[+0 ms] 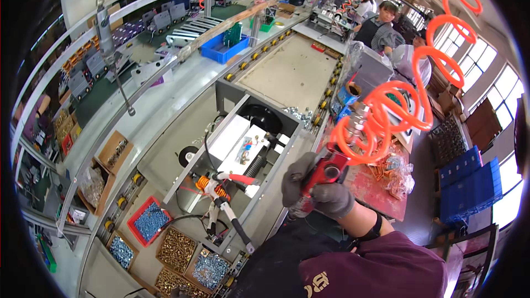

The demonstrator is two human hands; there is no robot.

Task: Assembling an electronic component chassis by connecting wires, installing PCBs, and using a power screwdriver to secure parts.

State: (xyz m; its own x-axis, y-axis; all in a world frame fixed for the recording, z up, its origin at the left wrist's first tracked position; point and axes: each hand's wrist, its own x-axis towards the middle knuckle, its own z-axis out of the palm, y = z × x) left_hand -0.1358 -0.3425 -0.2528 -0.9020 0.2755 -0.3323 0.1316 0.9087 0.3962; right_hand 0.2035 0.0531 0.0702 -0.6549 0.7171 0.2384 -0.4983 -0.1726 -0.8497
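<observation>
My right hand [333,198], in a dark grey glove, is closed around a red air-powered tool [331,171] at the right of the line. An orange coiled air hose [381,110] runs up from it. At the lower edge, among the parts boxes, a dark shape may be my left glove; its fingers cannot be made out. Left of the tool lies an open grey metal housing [300,128] with white blocks, a black round part [262,117] and springs. An orange coil spring [212,186] and a red-sleeved part [243,179] sit at its near side.
Boxes of brass-coloured fittings [175,248] and bluish fasteners [210,269] stand near me, beside a red tray [150,221]. A hanging screwdriver [105,30] is upper left. A blue bin [223,49] stands beyond the roller line. Co-workers [381,30] are at far right.
</observation>
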